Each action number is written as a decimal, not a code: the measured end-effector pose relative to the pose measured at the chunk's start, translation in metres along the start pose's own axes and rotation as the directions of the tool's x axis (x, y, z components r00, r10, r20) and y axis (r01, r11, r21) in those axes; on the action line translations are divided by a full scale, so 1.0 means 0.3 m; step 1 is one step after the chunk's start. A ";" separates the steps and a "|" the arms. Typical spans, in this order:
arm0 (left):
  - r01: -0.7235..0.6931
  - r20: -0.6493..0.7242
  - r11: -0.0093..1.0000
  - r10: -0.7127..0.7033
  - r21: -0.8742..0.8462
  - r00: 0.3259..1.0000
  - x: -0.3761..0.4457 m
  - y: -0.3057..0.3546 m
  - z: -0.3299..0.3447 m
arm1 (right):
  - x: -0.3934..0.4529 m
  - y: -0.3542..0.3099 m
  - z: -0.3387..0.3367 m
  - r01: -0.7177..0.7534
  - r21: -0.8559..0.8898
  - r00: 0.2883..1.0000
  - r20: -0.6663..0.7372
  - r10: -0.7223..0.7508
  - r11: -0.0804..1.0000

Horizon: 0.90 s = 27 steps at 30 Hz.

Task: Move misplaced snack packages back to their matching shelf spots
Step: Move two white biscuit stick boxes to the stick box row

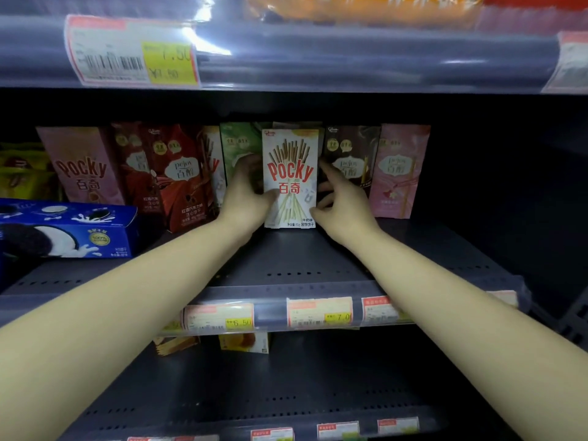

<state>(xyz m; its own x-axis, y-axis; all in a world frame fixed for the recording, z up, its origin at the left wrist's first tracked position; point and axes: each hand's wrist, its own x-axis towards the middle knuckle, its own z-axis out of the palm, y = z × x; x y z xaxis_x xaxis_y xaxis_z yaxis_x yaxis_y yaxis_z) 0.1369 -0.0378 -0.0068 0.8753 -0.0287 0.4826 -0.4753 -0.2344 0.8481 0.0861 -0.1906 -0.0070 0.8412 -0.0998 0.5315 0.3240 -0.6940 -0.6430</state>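
A white Pocky box [290, 160] stands upright at the back middle of the dark grey shelf [296, 262]. My left hand [246, 194] grips its left edge, thumb across the lower front and fingers behind, in front of a green box [237, 144]. My right hand [339, 198] holds the right edge with curled fingers, beside a dark brown Pejoy box [350, 151].
A pink Pocky box [81, 167] and red-brown Pejoy boxes [178, 176] stand to the left, a pink Pejoy box [401, 170] to the right. A blue Oreo box [63, 230] lies at the far left. Price labels [319, 311] line the shelf's front edge.
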 end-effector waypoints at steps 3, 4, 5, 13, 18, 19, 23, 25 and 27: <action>-0.126 0.088 0.985 0.116 0.116 0.989 -0.004 -0.021 -0.005 | 0.003 0.009 -0.002 -0.033 0.014 0.999 -0.005 0.033 0.999; -0.174 0.120 0.972 0.156 0.158 0.981 -0.003 -0.023 -0.007 | 0.006 0.012 -0.001 -0.044 0.018 0.999 -0.012 0.044 0.999; -0.210 0.151 0.958 0.183 0.194 0.971 -0.002 -0.027 -0.007 | 0.009 0.015 0.000 -0.054 0.016 0.998 -0.025 0.054 0.998; -0.127 0.079 0.964 0.111 0.234 0.991 -0.008 -0.054 0.000 | 0.025 0.047 0.015 -0.091 -0.111 0.996 -0.029 0.088 0.990; -0.139 0.084 0.957 0.122 0.253 0.989 -0.002 -0.059 0.000 | 0.028 0.050 0.017 -0.092 -0.122 0.996 -0.019 0.091 0.988; -0.127 0.093 0.961 0.107 0.247 0.990 -0.003 -0.053 0.000 | 0.029 0.051 0.017 -0.093 -0.124 0.996 -0.027 0.091 0.988; -0.078 0.120 0.975 0.053 0.210 0.991 -0.006 -0.046 -0.001 | 0.026 0.050 0.013 -0.107 -0.122 0.994 -0.024 0.104 0.987; -0.073 0.110 0.976 0.051 0.204 0.993 -0.005 -0.048 -0.002 | 0.024 0.048 0.011 -0.096 -0.112 0.995 -0.028 0.093 0.989; -0.066 0.098 0.977 0.047 0.203 0.994 -0.004 -0.052 -0.002 | 0.024 0.050 0.011 -0.088 -0.099 0.996 -0.036 0.085 0.991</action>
<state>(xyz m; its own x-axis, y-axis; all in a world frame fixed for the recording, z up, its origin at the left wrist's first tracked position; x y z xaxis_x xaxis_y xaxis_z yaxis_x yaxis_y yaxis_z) 0.1432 -0.0335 -0.0204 0.8565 -0.1349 0.4983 -0.5044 -0.4241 0.7521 0.0985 -0.1992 -0.0145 0.8495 -0.1843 0.4943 0.2038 -0.7496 -0.6297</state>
